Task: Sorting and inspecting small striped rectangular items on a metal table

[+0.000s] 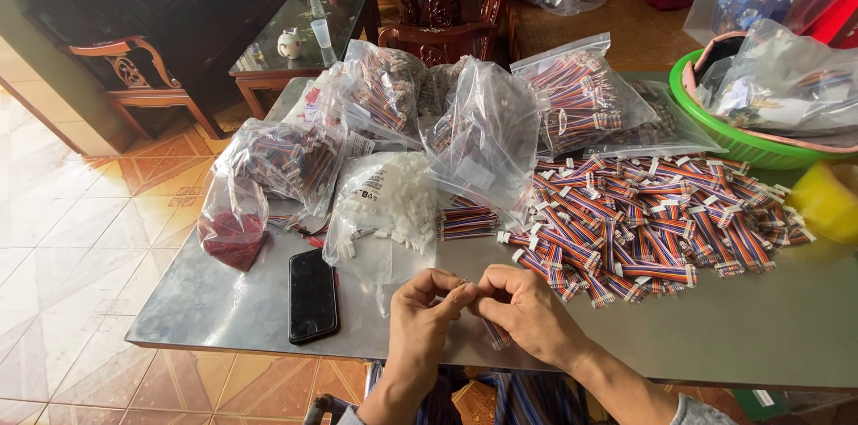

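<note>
My left hand (427,311) and my right hand (521,307) meet at the near edge of a grey metal table (760,327). Together they pinch a short multicoloured ribbon cable (494,333) with a small white connector; its striped end hangs below my right fingers. A large pile of the same striped cables (643,219) lies just beyond my right hand. A clear bag of white plastic connectors (389,206) sits just beyond my left hand.
A black phone (313,294) lies left of my hands. Several clear bags of cables (483,126) stand behind, with a bag of red parts (234,227) at left. A green basin (733,134) and a yellow object (827,200) sit at right. Wooden chairs and a glass table stand behind.
</note>
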